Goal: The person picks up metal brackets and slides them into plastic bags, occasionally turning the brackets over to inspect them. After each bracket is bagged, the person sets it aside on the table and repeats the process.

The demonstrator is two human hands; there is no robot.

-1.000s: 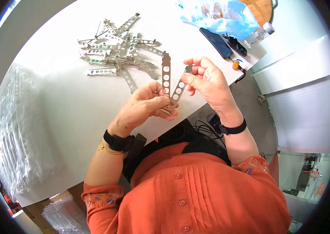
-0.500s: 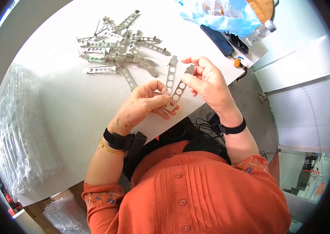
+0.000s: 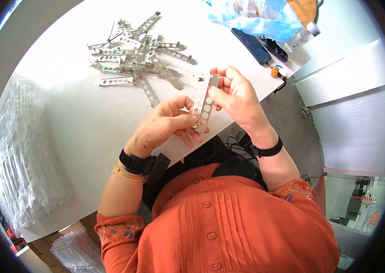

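Note:
Two flat metal strips with rows of round holes are held close together over the table's front edge. My left hand (image 3: 167, 122) pinches their lower ends between thumb and fingers. The left metal strip (image 3: 200, 96) stands nearly upright. Against its right side lies the other metal strip (image 3: 207, 108), whose upper part my right hand (image 3: 236, 96) grips between thumb and curled fingers. Behind my left hand a heap of similar metal strips (image 3: 145, 68) lies on the white table (image 3: 83, 118).
Stacked clear plastic packaging (image 3: 22, 154) stands at the table's left. At the back right are a blue plastic bag (image 3: 260, 20), a dark phone (image 3: 251, 45), a black case (image 3: 276, 50), a clear bottle (image 3: 299, 40) and an orange-and-black item (image 3: 275, 73).
The two strips have come closer together, their upper ends no longer spread in a V. My right hand has moved slightly left with its strip, while my left hand keeps its pinch.

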